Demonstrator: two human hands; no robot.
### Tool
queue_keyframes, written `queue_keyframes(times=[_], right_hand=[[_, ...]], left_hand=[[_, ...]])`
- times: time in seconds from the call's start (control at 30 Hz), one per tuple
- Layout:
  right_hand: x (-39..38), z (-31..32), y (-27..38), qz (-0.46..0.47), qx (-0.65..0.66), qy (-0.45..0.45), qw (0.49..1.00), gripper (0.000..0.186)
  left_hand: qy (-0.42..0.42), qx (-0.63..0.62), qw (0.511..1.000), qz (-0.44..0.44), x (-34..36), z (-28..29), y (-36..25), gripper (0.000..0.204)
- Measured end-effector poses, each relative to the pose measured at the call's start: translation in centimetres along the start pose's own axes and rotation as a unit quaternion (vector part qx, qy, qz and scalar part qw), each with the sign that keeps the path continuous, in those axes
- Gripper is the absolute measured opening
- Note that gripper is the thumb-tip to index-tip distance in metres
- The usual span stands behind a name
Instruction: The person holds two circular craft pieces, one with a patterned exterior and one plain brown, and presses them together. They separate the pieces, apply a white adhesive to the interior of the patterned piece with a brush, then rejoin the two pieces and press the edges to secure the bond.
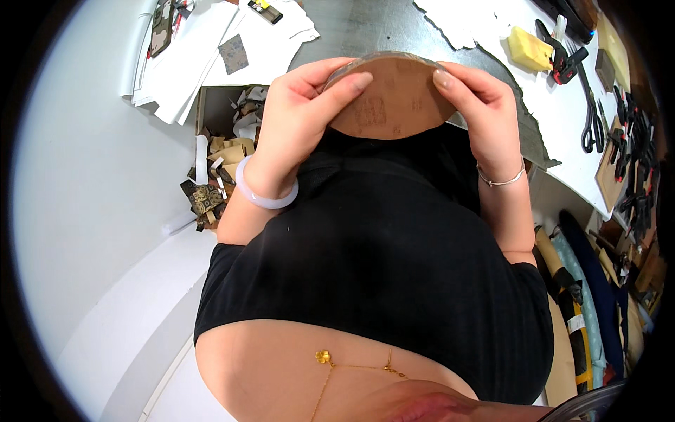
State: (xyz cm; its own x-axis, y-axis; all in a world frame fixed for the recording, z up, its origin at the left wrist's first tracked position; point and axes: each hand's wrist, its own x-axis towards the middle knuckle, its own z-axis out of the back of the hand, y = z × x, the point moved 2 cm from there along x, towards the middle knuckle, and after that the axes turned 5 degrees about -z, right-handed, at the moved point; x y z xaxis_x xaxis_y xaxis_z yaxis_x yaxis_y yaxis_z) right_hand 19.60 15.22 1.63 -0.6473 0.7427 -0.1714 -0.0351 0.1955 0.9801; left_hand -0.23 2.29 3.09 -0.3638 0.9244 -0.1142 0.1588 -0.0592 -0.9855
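Note:
Between both hands I hold up a flat brown oval piece [394, 98] with faint square stamp marks on its face. A grey patterned strip shows along its far edge; what it is made of I cannot tell. My left hand [306, 102] grips its left end, thumb lying on the brown face and fingers hidden behind. At the other end, my right hand [479, 102] pinches the rim the same way, thumb on top. The piece is tilted toward me, above the near edge of the worktable [351, 28].
White sheets [211, 56] and a small grey patterned swatch [233, 54] lie at left. Below them is a bin of scraps [228, 151]. On the right are a yellow block [530, 49], black scissors [589, 116] and several tools. Fabric rolls [583, 281] stand at lower right.

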Motion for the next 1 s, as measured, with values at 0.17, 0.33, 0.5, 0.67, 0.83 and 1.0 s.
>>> queue_keyframes(times=[0.17,0.33,0.5,0.67,0.83,1.0], right_hand=[[-0.9,0.4,1.5,0.248,-0.133,0.055,0.958,0.025],[-1.5,0.2,3.0,0.317,-0.231,0.097,0.915,0.034],[-1.7,-0.2,3.2,0.352,-0.209,0.107,0.906,0.034],[-1.6,0.1,2.9,0.354,-0.222,0.138,0.898,0.037],[-1.7,-0.9,3.4,0.345,-0.204,0.143,0.905,0.035],[-1.8,-0.6,3.2,0.364,-0.228,0.114,0.896,0.035]], left_hand=[[0.063,0.041,0.986,-0.149,-1.1,0.3,-1.4,0.032],[0.127,0.052,0.958,-0.254,-0.8,-0.7,-2.6,0.036],[0.165,0.105,0.925,-0.327,-0.4,-0.3,-2.8,0.037],[0.169,0.146,0.911,-0.348,-1.0,-0.4,-3.2,0.038],[0.171,0.239,0.866,-0.405,-1.1,-0.7,-2.9,0.04],[0.146,0.249,0.864,-0.412,-1.0,-1.3,-3.2,0.042]])
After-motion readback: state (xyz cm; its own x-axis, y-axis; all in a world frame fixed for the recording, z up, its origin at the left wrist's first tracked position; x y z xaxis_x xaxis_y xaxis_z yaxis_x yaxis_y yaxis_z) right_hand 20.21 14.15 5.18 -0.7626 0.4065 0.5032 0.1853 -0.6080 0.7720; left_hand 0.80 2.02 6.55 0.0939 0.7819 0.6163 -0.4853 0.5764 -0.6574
